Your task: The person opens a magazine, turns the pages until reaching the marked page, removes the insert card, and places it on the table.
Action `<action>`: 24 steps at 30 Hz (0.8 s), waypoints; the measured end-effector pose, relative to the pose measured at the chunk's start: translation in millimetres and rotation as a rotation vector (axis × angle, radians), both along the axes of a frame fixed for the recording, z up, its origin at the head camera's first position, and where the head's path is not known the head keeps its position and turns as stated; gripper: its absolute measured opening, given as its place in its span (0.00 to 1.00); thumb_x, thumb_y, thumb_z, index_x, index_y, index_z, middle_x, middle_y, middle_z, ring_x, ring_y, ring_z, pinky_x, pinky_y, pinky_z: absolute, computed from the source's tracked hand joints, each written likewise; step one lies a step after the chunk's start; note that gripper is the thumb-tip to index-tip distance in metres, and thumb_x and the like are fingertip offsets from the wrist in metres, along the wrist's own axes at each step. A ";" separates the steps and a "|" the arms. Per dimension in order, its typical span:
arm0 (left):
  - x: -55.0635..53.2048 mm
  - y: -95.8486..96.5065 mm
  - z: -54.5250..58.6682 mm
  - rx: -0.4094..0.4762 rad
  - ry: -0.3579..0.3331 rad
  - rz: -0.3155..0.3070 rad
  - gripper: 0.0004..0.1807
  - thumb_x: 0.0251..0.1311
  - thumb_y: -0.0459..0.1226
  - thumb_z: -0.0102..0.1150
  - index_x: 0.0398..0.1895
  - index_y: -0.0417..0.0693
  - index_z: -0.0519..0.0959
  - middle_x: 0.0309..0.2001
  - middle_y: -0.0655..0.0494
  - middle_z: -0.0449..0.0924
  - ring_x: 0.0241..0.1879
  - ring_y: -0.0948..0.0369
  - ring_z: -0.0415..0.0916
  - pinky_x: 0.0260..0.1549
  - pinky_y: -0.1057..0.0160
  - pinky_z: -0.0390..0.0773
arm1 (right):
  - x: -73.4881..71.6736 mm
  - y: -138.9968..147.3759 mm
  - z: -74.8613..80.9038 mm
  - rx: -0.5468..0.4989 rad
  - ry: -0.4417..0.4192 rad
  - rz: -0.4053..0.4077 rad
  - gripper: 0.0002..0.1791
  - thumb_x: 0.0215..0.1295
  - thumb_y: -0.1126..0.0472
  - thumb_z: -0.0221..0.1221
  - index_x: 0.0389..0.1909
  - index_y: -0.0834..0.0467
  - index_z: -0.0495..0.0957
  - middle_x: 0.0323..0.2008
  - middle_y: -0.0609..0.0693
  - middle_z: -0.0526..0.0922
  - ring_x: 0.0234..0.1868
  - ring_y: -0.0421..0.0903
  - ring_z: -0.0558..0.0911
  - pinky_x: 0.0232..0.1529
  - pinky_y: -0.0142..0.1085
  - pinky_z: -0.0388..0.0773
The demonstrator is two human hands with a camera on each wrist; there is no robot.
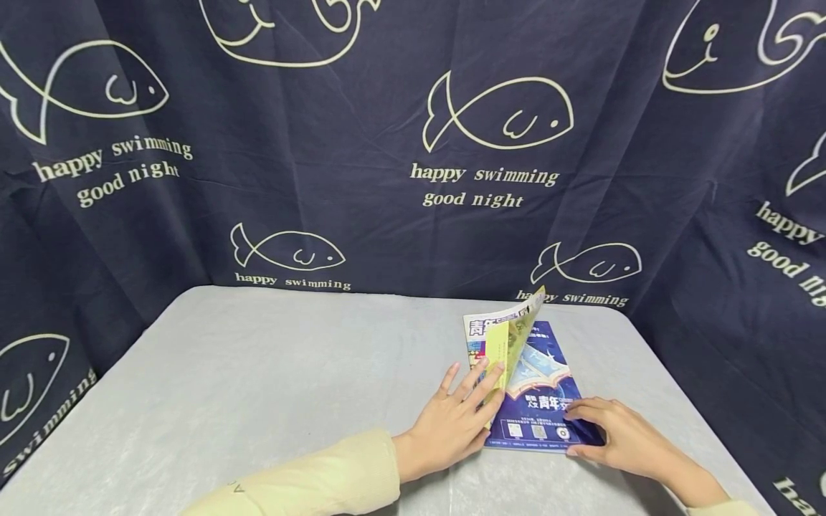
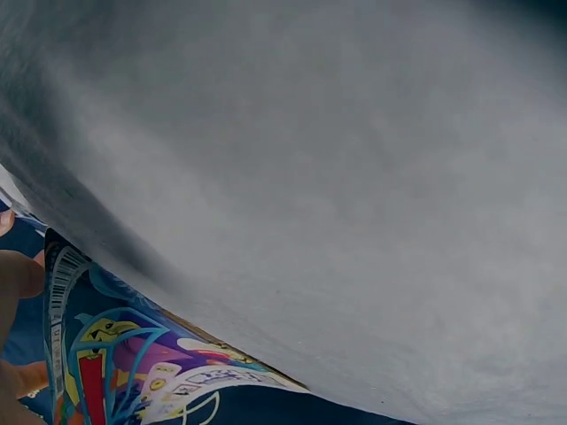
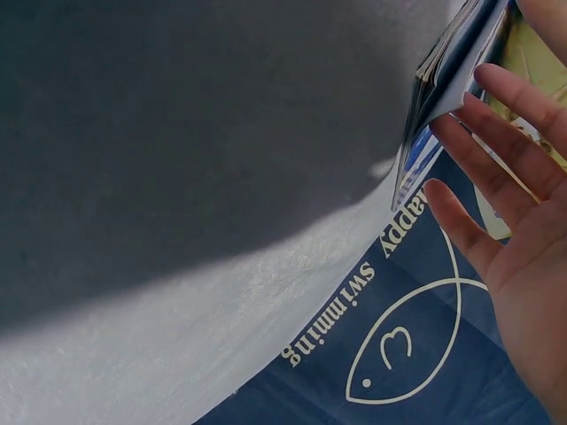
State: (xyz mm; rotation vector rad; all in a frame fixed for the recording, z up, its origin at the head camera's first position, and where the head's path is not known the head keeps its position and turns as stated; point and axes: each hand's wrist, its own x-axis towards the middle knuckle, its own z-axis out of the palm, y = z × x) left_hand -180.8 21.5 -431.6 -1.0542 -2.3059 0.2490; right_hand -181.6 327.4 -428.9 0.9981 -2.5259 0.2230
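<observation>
Toward the right of the table in the head view lies a magazine [image 1: 535, 401], a dark blue face with an open-book picture up. One leaf with a yellow underside [image 1: 497, 351] is lifted and bent over to the left, its upper corner standing up. My left hand [image 1: 452, 419] rests on this leaf with fingers spread. In the left wrist view, the magazine's colourful cover [image 2: 133, 354] with a barcode shows beside the fingertips. My right hand [image 1: 619, 433] touches the lower right corner of the magazine. Its fingers look extended along the page edges in the right wrist view.
A pale grey cloth covers the table [image 1: 258, 387]. Behind and at both sides hangs a dark blue curtain [image 1: 374, 143] printed with fish and lettering, meeting the table's far edge just beyond the magazine.
</observation>
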 end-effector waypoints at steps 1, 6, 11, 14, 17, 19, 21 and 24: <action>-0.1 -0.4 -0.2 -0.002 -0.003 0.000 0.35 0.56 0.59 0.46 0.66 0.58 0.59 0.73 0.48 0.37 0.72 0.50 0.32 0.65 0.45 0.43 | -0.1 0.2 0.1 -0.002 -0.006 0.002 0.25 0.35 0.40 0.70 0.33 0.50 0.81 0.36 0.40 0.82 0.38 0.43 0.80 0.44 0.25 0.66; -2.0 -2.1 -3.0 0.005 0.005 -0.008 0.31 0.58 0.57 0.44 0.64 0.57 0.61 0.72 0.48 0.42 0.72 0.50 0.34 0.65 0.45 0.42 | 0.2 1.3 0.6 0.004 -0.025 -0.004 0.24 0.36 0.39 0.69 0.33 0.50 0.81 0.35 0.39 0.82 0.37 0.42 0.80 0.43 0.26 0.68; -4.4 -3.6 -5.6 0.013 0.037 -0.015 0.29 0.57 0.57 0.44 0.61 0.57 0.64 0.70 0.49 0.50 0.72 0.49 0.38 0.65 0.45 0.46 | 0.2 2.1 1.7 0.002 -0.037 0.005 0.23 0.38 0.39 0.69 0.32 0.49 0.80 0.34 0.38 0.82 0.35 0.40 0.80 0.41 0.25 0.69; -4.6 -4.9 -5.6 -0.002 0.034 -0.009 0.29 0.58 0.57 0.43 0.61 0.57 0.63 0.69 0.49 0.52 0.71 0.48 0.41 0.65 0.46 0.48 | -0.5 2.9 1.8 -0.006 -0.029 0.022 0.22 0.37 0.39 0.68 0.32 0.49 0.80 0.33 0.38 0.81 0.34 0.39 0.79 0.41 0.23 0.68; -4.3 -6.6 -4.9 -0.009 0.018 0.001 0.29 0.58 0.58 0.42 0.61 0.59 0.62 0.68 0.49 0.54 0.70 0.47 0.43 0.65 0.47 0.48 | -1.4 3.4 1.4 -0.011 -0.020 0.039 0.22 0.37 0.39 0.68 0.31 0.49 0.80 0.32 0.38 0.81 0.34 0.39 0.79 0.41 0.22 0.67; -4.2 -8.0 -4.6 -0.007 0.006 0.008 0.29 0.59 0.59 0.41 0.62 0.61 0.62 0.67 0.49 0.56 0.69 0.46 0.45 0.65 0.47 0.48 | -1.9 3.5 1.0 -0.014 -0.017 0.044 0.22 0.37 0.40 0.68 0.31 0.48 0.80 0.32 0.38 0.81 0.34 0.39 0.79 0.41 0.22 0.67; -4.3 -9.3 -4.7 0.002 -0.008 0.013 0.29 0.59 0.59 0.40 0.63 0.64 0.62 0.66 0.48 0.57 0.69 0.45 0.46 0.64 0.46 0.48 | -2.3 3.5 0.7 -0.015 -0.016 0.047 0.22 0.37 0.40 0.69 0.30 0.49 0.80 0.32 0.38 0.81 0.34 0.39 0.79 0.41 0.22 0.67; -4.5 -11.8 -5.2 0.008 -0.027 0.020 0.28 0.60 0.60 0.39 0.63 0.67 0.62 0.65 0.48 0.58 0.68 0.44 0.47 0.64 0.45 0.48 | -2.5 3.5 0.2 -0.016 -0.014 0.049 0.21 0.36 0.40 0.69 0.30 0.49 0.80 0.32 0.37 0.81 0.34 0.38 0.79 0.41 0.22 0.67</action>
